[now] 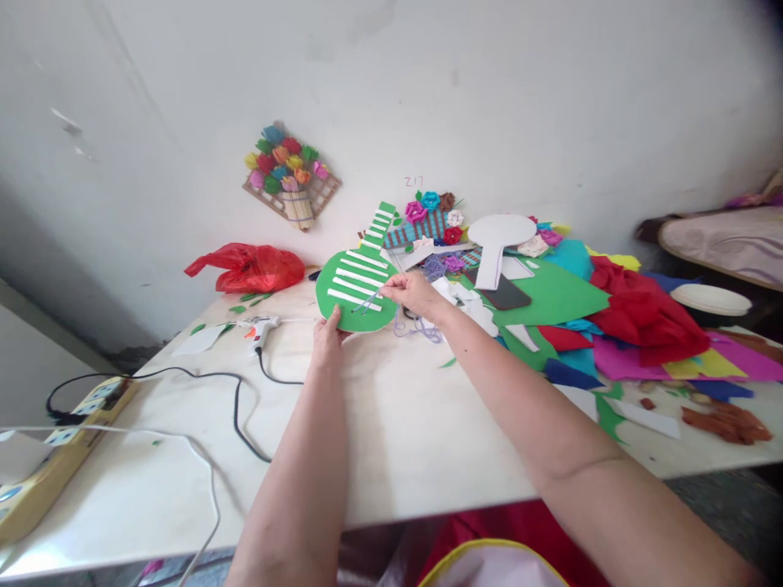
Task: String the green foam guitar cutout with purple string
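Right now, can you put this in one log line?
left hand: grips green cutout, lower edge | right hand: pinches purple string at cutout's front | glue gun: on table

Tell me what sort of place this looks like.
Probably a craft workspace, perhaps in a home, though I can't be sure of that. A glue gun lies on the table, coloured sheets are heaped at the right, and bright craft flowers hang on the wall.
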A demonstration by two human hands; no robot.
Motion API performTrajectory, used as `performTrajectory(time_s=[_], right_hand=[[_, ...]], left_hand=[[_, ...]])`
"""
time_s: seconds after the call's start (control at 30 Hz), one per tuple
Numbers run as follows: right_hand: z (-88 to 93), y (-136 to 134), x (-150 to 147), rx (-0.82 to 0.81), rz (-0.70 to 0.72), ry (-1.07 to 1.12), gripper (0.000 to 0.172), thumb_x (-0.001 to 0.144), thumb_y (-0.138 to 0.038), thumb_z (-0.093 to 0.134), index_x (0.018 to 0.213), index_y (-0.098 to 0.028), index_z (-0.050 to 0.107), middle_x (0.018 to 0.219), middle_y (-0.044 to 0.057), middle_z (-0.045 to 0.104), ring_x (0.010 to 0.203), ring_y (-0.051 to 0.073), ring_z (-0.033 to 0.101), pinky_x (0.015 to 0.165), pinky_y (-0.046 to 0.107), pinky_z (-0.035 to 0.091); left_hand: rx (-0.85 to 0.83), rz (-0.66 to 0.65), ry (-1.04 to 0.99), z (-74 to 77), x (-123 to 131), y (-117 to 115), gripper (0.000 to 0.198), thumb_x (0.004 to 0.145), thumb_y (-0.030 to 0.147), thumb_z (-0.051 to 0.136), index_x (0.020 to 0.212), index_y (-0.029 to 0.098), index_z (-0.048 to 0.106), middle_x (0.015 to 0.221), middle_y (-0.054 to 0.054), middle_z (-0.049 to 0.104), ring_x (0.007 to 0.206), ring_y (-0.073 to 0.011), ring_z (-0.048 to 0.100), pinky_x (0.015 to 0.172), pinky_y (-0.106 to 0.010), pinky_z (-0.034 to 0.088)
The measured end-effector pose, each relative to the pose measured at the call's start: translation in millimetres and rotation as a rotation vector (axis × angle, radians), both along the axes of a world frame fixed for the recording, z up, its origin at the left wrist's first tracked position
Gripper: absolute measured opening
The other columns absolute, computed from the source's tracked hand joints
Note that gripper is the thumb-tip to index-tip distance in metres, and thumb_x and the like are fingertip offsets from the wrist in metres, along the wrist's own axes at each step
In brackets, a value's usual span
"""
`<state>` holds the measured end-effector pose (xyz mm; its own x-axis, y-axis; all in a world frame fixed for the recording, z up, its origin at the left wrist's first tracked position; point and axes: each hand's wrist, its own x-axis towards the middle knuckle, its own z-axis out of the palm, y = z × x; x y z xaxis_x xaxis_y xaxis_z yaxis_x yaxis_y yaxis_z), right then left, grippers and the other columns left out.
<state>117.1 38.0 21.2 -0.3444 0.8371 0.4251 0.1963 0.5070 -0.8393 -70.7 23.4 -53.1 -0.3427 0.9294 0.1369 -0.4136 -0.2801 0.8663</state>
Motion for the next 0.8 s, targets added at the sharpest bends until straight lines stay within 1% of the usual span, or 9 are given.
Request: performTrajectory(time_s=[0.1, 0.2, 0.3, 0.4, 0.5, 0.57, 0.67, 0.73, 0.8], right_hand=[[2.3, 8.9, 11.1, 0.111, -0.114, -0.134, 0.022, 0.065, -0.034, 0.057, 0.060, -0.013, 0.057, 0.052, -0.003, 0.046, 0.051, 0.007, 0.036, 0.051, 0.022, 0.026], [6.8, 13.4, 23.5, 0.188, -0.229, -0.322, 0.019, 0.065, -0.033, 0.059, 0.061, -0.014, 0.060, 0.056, -0.001, 0.052, 0.054, 0.009, 0.041, 0.053, 0.022, 0.026], [12.9, 11.1, 32.8, 0.227, -0.263, -0.469, 0.023, 0.066, -0.037, 0.061, 0.060, -0.015, 0.060, 0.058, 0.000, 0.055, 0.056, 0.010, 0.043, 0.053, 0.022, 0.026], [17.3, 6.9, 38.6, 0.222, -0.228, -0.578, 0.024, 0.067, -0.038, 0.060, 0.060, -0.015, 0.060, 0.057, -0.001, 0.055, 0.055, 0.009, 0.042, 0.053, 0.022, 0.025], [18.3, 6.0, 44.0, 0.186, -0.172, -0.605, 0.024, 0.067, -0.038, 0.060, 0.059, -0.015, 0.058, 0.054, -0.002, 0.052, 0.052, 0.008, 0.041, 0.052, 0.022, 0.026], [17.3, 7.4, 47.7, 0.140, -0.100, -0.587, 0.024, 0.067, -0.037, 0.058, 0.059, -0.015, 0.056, 0.053, -0.002, 0.051, 0.050, 0.008, 0.039, 0.051, 0.022, 0.026], [14.8, 10.3, 51.7, 0.025, 0.017, -0.532, 0.022, 0.069, -0.036, 0.056, 0.059, -0.015, 0.054, 0.052, -0.002, 0.052, 0.048, 0.008, 0.038, 0.049, 0.022, 0.028], [13.5, 11.9, 52.9, -0.040, 0.033, -0.478, 0.021, 0.067, -0.035, 0.057, 0.059, -0.016, 0.054, 0.051, -0.002, 0.050, 0.047, 0.008, 0.038, 0.049, 0.022, 0.029], [12.9, 12.9, 53.8, -0.075, 0.018, -0.438, 0.020, 0.064, -0.034, 0.059, 0.059, -0.016, 0.055, 0.050, -0.003, 0.049, 0.048, 0.008, 0.038, 0.049, 0.022, 0.029]], left_hand=[[0.014, -0.048, 0.000, 1.7, -0.4, -2.8, 0.033, 0.061, 0.032, 0.070, 0.085, 0.010, 0.062, 0.074, -0.006, 0.067, 0.060, -0.0157, 0.061, 0.057, -0.028, 0.050], [0.009, -0.045, -0.026, 2.6, -3.2, -3.3, 0.028, 0.060, 0.028, 0.070, 0.081, 0.011, 0.062, 0.070, -0.004, 0.067, 0.056, -0.0145, 0.060, 0.054, -0.027, 0.049], [-0.018, -0.027, -0.056, 3.0, -5.9, -1.9, 0.023, 0.061, 0.026, 0.068, 0.078, 0.011, 0.063, 0.066, -0.004, 0.067, 0.054, -0.0146, 0.060, 0.051, -0.025, 0.049], [-0.014, -0.022, -0.074, 3.1, -7.3, -1.1, 0.022, 0.061, 0.025, 0.068, 0.077, 0.010, 0.064, 0.068, -0.005, 0.068, 0.057, -0.0155, 0.062, 0.054, -0.025, 0.050], [0.015, -0.046, -0.064, 3.0, -8.6, -2.2, 0.024, 0.059, 0.025, 0.070, 0.077, 0.010, 0.065, 0.071, -0.006, 0.068, 0.059, -0.0162, 0.063, 0.057, -0.025, 0.051], [0.030, -0.061, -0.054, 3.1, -9.5, -3.4, 0.026, 0.058, 0.025, 0.071, 0.078, 0.010, 0.065, 0.073, -0.007, 0.069, 0.061, -0.0165, 0.063, 0.059, -0.026, 0.051], [0.022, -0.071, -0.050, 3.9, -10.4, -4.8, 0.027, 0.058, 0.025, 0.072, 0.079, 0.009, 0.065, 0.075, -0.008, 0.069, 0.065, -0.0174, 0.064, 0.065, -0.027, 0.051], [0.004, -0.074, -0.046, 4.5, -10.9, -5.1, 0.027, 0.058, 0.025, 0.072, 0.079, 0.009, 0.065, 0.075, -0.008, 0.068, 0.067, -0.0189, 0.065, 0.068, -0.029, 0.051], [-0.013, -0.070, -0.043, 4.5, -11.8, -4.8, 0.027, 0.058, 0.025, 0.071, 0.079, 0.009, 0.064, 0.074, -0.009, 0.068, 0.068, -0.0205, 0.065, 0.068, -0.031, 0.052]])
